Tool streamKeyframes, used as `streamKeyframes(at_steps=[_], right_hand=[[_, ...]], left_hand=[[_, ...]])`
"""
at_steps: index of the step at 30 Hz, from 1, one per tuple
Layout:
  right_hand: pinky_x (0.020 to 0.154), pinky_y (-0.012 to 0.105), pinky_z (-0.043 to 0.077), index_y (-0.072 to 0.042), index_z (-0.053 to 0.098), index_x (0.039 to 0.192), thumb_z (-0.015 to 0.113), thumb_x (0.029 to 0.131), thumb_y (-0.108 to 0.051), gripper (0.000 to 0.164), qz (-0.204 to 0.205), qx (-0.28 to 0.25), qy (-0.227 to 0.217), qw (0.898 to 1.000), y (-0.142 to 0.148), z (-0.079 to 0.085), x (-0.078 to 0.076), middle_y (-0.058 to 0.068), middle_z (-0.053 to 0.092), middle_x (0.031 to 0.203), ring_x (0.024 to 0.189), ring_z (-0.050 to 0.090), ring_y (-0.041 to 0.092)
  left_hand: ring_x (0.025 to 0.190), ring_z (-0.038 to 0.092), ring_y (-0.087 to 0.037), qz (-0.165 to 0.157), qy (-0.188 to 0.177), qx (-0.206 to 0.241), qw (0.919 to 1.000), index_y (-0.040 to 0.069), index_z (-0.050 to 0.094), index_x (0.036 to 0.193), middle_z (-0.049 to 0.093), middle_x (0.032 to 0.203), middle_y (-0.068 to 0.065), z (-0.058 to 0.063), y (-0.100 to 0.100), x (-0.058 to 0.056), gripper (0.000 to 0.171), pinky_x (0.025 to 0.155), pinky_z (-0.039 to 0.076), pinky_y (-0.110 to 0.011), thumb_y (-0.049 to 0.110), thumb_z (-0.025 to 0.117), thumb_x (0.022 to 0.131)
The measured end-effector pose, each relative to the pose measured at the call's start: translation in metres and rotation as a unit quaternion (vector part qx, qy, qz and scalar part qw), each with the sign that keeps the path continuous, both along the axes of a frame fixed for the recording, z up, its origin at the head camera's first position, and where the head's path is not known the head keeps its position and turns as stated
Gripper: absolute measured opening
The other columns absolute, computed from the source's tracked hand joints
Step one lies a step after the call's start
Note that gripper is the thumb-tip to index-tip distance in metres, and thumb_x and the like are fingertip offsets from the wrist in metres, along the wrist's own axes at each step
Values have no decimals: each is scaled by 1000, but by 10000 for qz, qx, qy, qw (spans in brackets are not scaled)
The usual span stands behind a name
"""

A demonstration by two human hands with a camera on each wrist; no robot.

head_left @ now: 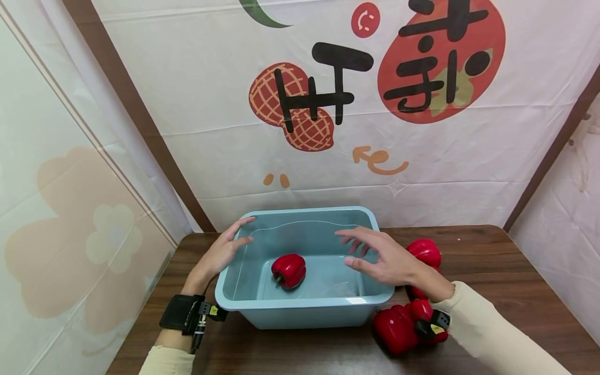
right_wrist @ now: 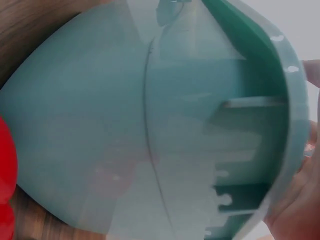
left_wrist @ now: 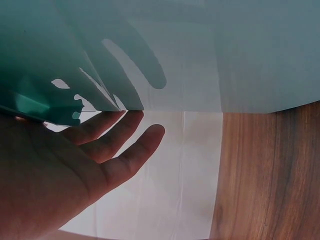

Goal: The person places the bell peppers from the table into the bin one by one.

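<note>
A light blue plastic bin [head_left: 309, 316] stands on the table, with one red bell pepper [head_left: 288, 271] lying inside it, left of the middle. My left hand [head_left: 221, 253] is at the bin's left rim, and its fairly straight fingers touch the outer wall in the left wrist view. Above the bin's right side hovers my right hand [head_left: 377, 255], fingers spread and slightly bent, with nothing in them. Several more red bell peppers lie to the right of the bin, among them a rear pepper [head_left: 424, 251] and a front pepper [head_left: 395, 329]; my right forearm partly hides this group.
Dark wood-grain table [head_left: 492, 291] surrounds the bin. A white printed cloth [head_left: 211, 140] hangs close behind the table, and another pale cloth [head_left: 61, 234] stands along the left side. Each wrist wears a small camera, including a left wrist camera [head_left: 213, 311].
</note>
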State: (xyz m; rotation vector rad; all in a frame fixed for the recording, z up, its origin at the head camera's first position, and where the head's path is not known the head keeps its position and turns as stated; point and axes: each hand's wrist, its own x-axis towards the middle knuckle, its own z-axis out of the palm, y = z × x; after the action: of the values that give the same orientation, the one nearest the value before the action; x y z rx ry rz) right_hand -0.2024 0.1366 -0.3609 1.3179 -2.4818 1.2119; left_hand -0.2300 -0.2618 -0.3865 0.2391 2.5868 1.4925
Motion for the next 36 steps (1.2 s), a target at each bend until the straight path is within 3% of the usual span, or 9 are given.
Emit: streamKeyframes(at_steps=[16,24,31,36], right_hand=[[76,33,56,-12,53,140,69,86,-13,56,-295,-404,306,9983,28,4,8,1,62,122,96,63,18],[75,30,56,-15,54,139,69,85,-8,56,-535,-387,421,9969,46,6,14,-1,62,121,94,64,17],[75,29,55,-14,53,140,66,86,-7,56,-723,-348,569,9951,63,6,18,6,64,122,96,65,17],[75,31,55,-19,53,140,67,85,-5,58,-948,-278,579,9934,76,2,23,0,63,123,94,63,9]], left_hand=[[134,39,-40,-68,-10,64,10000,23,33,154,23,161,-14,-2,-1,0,53,90,50,-47,21,48,103],[132,41,-40,-56,-33,107,9999,24,33,154,23,161,-14,-2,-2,1,53,89,50,-46,22,47,103],[133,41,-40,-55,-37,94,9999,23,33,154,23,161,-14,-2,-2,1,52,89,50,-46,22,47,103],[133,41,-40,-53,-42,111,9999,23,33,154,23,161,-14,-1,-2,0,52,88,51,-45,22,47,104]])
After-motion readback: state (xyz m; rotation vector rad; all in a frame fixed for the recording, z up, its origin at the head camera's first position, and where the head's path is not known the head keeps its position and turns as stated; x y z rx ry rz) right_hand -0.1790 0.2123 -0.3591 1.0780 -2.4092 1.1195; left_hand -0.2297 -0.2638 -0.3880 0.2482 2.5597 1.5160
